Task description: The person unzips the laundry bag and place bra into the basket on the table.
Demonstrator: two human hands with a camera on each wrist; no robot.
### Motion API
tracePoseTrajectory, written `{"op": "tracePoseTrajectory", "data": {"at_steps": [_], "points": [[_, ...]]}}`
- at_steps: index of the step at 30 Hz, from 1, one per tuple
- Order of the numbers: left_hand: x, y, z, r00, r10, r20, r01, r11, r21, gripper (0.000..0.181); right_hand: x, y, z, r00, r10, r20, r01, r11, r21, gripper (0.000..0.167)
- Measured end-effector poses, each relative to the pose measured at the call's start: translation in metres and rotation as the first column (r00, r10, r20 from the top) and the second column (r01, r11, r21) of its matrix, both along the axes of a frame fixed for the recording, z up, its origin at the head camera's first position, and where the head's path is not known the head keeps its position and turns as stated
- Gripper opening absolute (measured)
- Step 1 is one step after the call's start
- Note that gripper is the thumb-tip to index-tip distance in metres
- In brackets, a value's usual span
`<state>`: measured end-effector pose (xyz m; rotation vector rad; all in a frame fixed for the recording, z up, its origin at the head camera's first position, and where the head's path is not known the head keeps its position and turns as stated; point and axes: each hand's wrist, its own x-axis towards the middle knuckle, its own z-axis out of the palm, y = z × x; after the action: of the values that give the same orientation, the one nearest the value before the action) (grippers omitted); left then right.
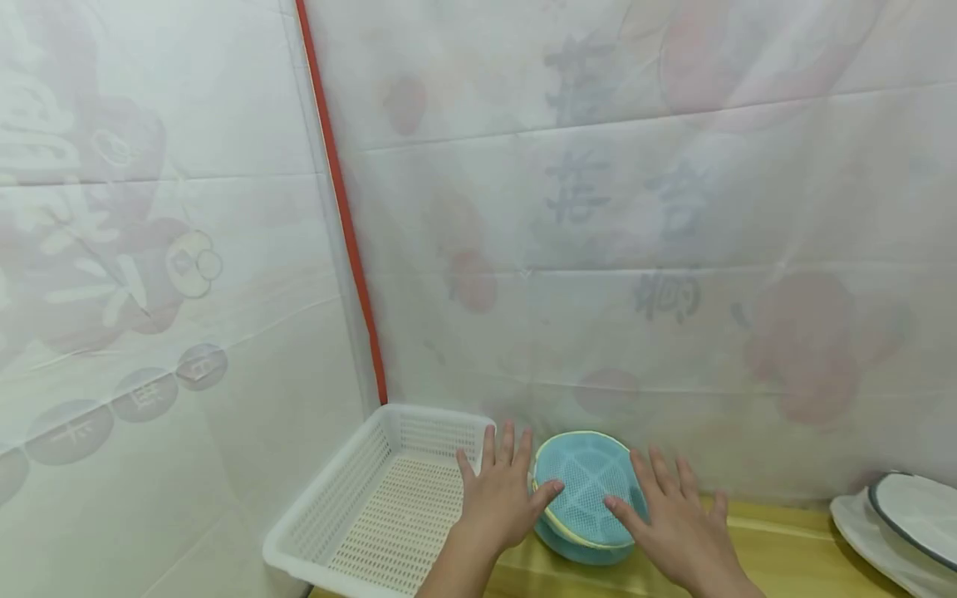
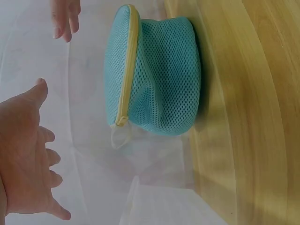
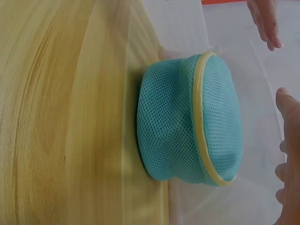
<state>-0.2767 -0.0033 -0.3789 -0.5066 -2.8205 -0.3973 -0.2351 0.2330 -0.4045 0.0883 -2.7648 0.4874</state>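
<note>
A round blue mesh laundry bag [image 1: 586,473] with a yellow zipper edge stands on the wooden table [image 1: 785,552] against the back sheet. Both hands hover over it with fingers spread, and neither holds anything. My left hand [image 1: 503,502] is at the bag's left side, between it and a white plastic basket. On the right side is my right hand [image 1: 682,527], its thumb pointing inward. From the side, the left wrist view shows the bag [image 2: 171,75] upright with a gap between it and the left hand [image 2: 21,154]. A similar gap separates the right hand [image 3: 293,154] from it.
The white slatted basket [image 1: 321,498] sits in the left corner. At the far right lie white plates [image 1: 860,531], one with a dark rim [image 1: 923,507]. Printed white sheets [image 1: 478,208] hang behind and to the left, with a red strip [image 1: 340,191] at their corner.
</note>
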Motion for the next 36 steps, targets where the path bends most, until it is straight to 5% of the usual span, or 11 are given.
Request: {"op": "tracePoseTrajectory", "data": {"at_steps": [5,11,17,19,23,31,36], "points": [[0.000,0.001,0.002,1.000,-0.013,-0.010,0.014,1.000,0.014,0.084,-0.001,0.001,0.002,1.000,-0.004,0.015,0.004,1.000,0.003,0.094],[-0.001,0.002,0.001,0.994,-0.048,-0.100,0.053,0.997,0.048,0.078,0.004,-0.002,0.009,1.000,-0.020,-0.001,0.020,1.000,0.012,0.094],[-0.003,0.001,-0.004,0.985,-0.055,-0.163,0.087,0.977,0.197,0.071,0.010,-0.006,0.017,0.999,-0.012,-0.042,0.011,1.000,-0.027,0.090],[-0.003,0.001,-0.008,0.985,-0.064,-0.160,0.111,0.945,0.308,0.067,0.010,-0.009,0.016,0.997,-0.005,-0.073,0.001,0.998,-0.055,0.087],[0.001,0.001,-0.025,0.993,-0.098,-0.070,0.120,0.843,0.524,0.060,0.009,-0.015,0.002,0.994,-0.004,-0.111,-0.012,0.990,-0.143,0.081],[0.002,0.003,-0.052,0.991,-0.120,0.056,0.049,0.726,0.686,0.057,0.010,-0.024,-0.022,0.998,-0.024,-0.055,0.005,0.947,-0.321,0.081],[0.001,-0.001,-0.059,0.982,-0.138,0.132,-0.017,0.624,0.782,0.065,0.010,-0.022,-0.029,0.997,-0.009,0.082,0.044,0.904,-0.426,0.087]]}}
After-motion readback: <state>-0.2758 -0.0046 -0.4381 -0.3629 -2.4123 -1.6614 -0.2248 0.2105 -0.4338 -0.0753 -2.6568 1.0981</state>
